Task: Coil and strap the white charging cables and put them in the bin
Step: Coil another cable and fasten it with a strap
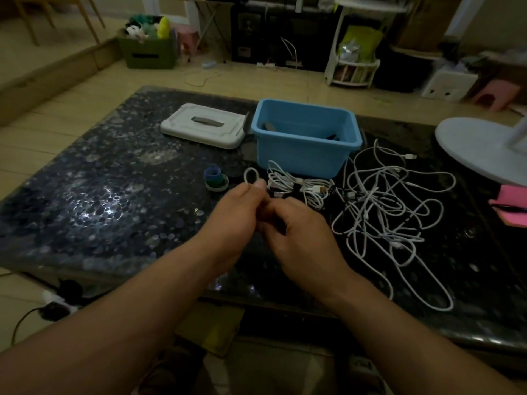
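Two bare forearms are seen reaching in from the near edge, and the hands are brought close together above the dark speckled table [99,181]. The left hand [235,215] is held with its fingers curled tightly, and a small white cable loop [245,175] is pinched between thumb and forefinger so that it stands up just past the fingertips. The right hand [305,238] is turned toward the left one with its fingers curled inward; whether anything is gripped there cannot be told, as the inside of the hand is hidden. Just beyond the hands, a strapped bundle [288,183] of coiled white cables is laid on the table, touching the near wall of the blue bin [302,158]. The bin is set upright and uncovered, with dark items dimly seen inside. Its grey lid [204,126] is laid flat to the left, handle up. Stacked rolls of strap tape [216,178], blue over green, are placed near the loop. To the right, loose white cables [385,212] are spread in a wide tangle toward the table's near edge. A white round base [479,149] and a pink object [512,201] are seen at the far right.
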